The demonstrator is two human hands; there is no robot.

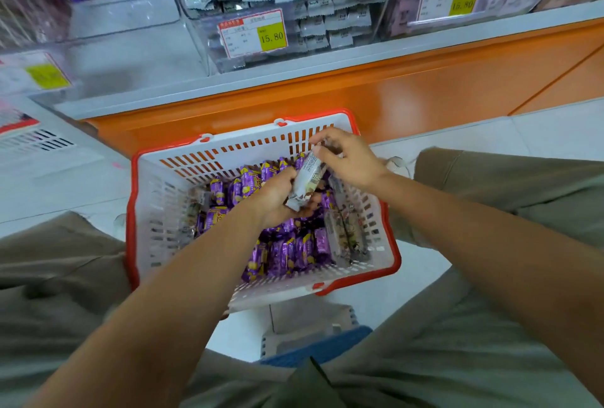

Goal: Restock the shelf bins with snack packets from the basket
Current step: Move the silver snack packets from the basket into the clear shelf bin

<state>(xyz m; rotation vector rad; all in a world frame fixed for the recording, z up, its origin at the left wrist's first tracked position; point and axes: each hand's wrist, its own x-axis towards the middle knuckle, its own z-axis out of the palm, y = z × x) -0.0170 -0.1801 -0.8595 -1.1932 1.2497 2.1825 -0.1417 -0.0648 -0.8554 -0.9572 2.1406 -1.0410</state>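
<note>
Over the white slotted plastic basket with a red rim point(131, 211), the left hand point(277, 201) curls round the lower end of a slim grey-white foil snack packet point(309, 178). The right hand point(349, 159) pinches its upper end. The packet's long axis tilts up and away, toward the shelf.

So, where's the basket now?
Head view, centre: the red-rimmed basket sits between the person's trouser legs, before the orange shelf base, under the left hand and right hand.
</note>
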